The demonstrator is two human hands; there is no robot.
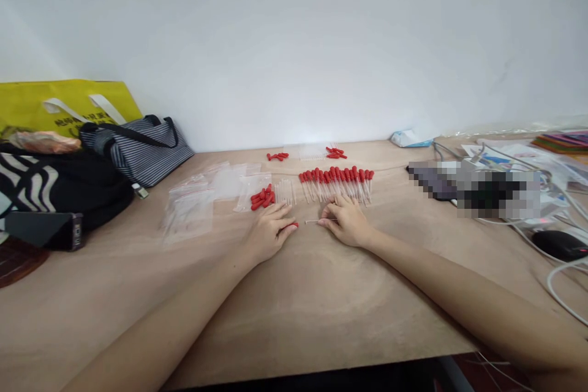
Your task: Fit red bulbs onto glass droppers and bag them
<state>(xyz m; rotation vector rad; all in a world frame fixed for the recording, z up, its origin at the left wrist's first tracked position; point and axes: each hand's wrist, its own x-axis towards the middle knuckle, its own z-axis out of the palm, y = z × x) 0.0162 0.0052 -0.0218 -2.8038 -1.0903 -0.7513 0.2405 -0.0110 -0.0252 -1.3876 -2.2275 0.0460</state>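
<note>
Two bare hands at work over a wooden worktop (285,306), well in from its near edge. The left hand (271,229) has thumb and fingertips narrowed on a red bulb (296,225), only its tip showing beyond the thumb. The right hand (349,222) pinches a thin clear tube (312,222), which lies nearly level, its free end pointing toward the bulb; the two are near but apart. Toward the far edge, behind the right hand, stands a row of red-topped droppers (337,176); behind the left hand lie loose tubes (285,191) and, to their left, a pile of red bulbs (263,198). Plastic bags (190,202) spread toward the left edge.

Handling, as judged from this pose: tube and bulb are best kept on one line, with the tube held close to its free end so that it does not flex. A light pinch suits a slender tube, which may snap under sideways force; a soft bulb should tolerate a firmer hold. Whether the bulb's opening faces the tube cannot be told.
</note>
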